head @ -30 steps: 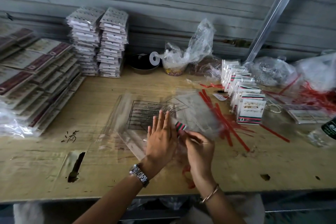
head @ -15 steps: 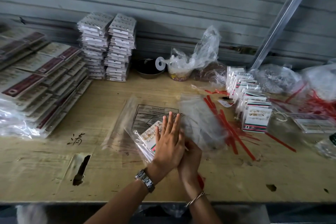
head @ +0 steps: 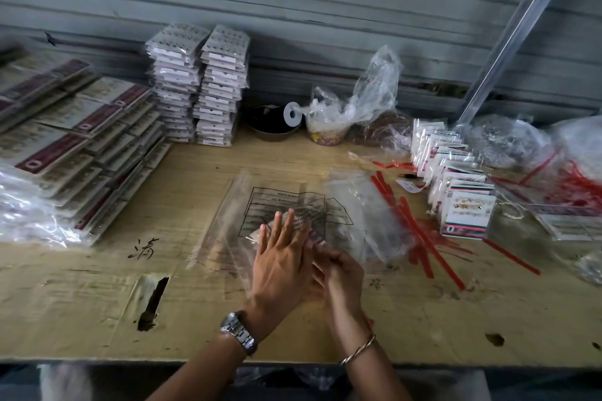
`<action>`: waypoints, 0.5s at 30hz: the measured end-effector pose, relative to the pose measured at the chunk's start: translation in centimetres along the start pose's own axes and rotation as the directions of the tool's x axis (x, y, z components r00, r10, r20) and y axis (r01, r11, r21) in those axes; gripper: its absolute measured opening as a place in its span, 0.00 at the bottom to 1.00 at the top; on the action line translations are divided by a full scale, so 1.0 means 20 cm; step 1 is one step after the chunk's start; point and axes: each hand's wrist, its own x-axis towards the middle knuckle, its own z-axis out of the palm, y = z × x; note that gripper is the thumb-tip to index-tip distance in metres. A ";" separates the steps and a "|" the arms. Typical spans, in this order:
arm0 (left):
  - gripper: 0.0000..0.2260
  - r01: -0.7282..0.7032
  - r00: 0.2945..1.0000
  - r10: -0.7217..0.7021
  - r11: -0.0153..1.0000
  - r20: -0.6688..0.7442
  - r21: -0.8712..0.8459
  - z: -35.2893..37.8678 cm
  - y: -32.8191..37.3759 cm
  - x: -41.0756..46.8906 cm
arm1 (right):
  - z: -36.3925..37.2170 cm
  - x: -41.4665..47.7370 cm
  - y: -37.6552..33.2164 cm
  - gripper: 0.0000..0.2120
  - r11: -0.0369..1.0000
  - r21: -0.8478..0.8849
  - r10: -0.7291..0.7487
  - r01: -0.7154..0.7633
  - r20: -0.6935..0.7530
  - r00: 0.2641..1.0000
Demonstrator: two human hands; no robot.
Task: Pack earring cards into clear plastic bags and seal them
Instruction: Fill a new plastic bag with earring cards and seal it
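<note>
While flat, L fingers [head: 288, 227] atop bagged card [head: 316, 237].

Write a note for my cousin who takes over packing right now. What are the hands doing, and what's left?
Left hand: flat, fingers straight, pressing the small clear bag onto the table.
Right hand: fingers curled, seemingly pinching that bag's end.
The earring card looks inside the bag; seal not confirmed.
Empty bags lie just beyond the hands; packed cards stand in a row on the right, red strips between.
To do: finish sealing, add it to the row.
</note>
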 end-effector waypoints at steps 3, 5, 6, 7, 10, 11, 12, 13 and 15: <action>0.22 -0.014 1.000 0.013 0.998 -0.010 -0.056 0.01 0.03 0.00 | 0.04 0.00 0.03 0.17 0.973 -0.181 -0.140 0.142 0.022 0.990; 0.22 -0.005 0.999 0.001 0.994 -0.036 -0.106 0.01 0.04 0.00 | 0.07 -0.01 0.04 0.15 0.980 -0.157 -0.122 0.126 0.029 0.992; 0.22 -0.003 0.999 -0.003 0.991 -0.045 -0.136 0.01 0.04 0.01 | 0.08 -0.01 0.04 0.15 0.983 -0.140 -0.111 0.116 0.043 0.993; 0.21 0.002 0.999 -0.010 0.983 -0.047 -0.183 0.00 0.04 0.01 | 0.08 -0.01 0.04 0.17 0.987 -0.111 -0.106 0.112 0.062 0.993; 0.21 0.013 0.999 -0.025 0.958 -0.039 -0.286 -0.01 0.03 0.02 | 0.10 -0.01 0.04 0.18 0.996 -0.040 -0.078 0.081 0.071 0.994; 0.22 0.019 0.999 -0.030 0.952 -0.031 -0.306 -0.01 0.03 0.02 | 0.10 -0.01 0.04 0.16 0.996 -0.024 -0.082 0.084 0.054 0.995; 0.22 0.027 0.999 -0.035 0.946 -0.018 -0.322 -0.02 0.04 0.02 | 0.10 -0.01 0.04 0.15 0.996 -0.017 -0.081 0.082 0.056 0.995; 0.22 0.024 0.999 -0.035 0.940 -0.026 -0.341 0.00 0.03 0.01 | 0.09 -0.01 0.05 0.14 0.994 -0.049 -0.094 0.096 0.059 0.994; 0.21 0.014 0.999 -0.030 0.941 -0.042 -0.337 0.00 0.05 0.01 | 0.07 -0.03 0.07 0.10 0.967 -0.210 -0.123 0.146 0.119 0.985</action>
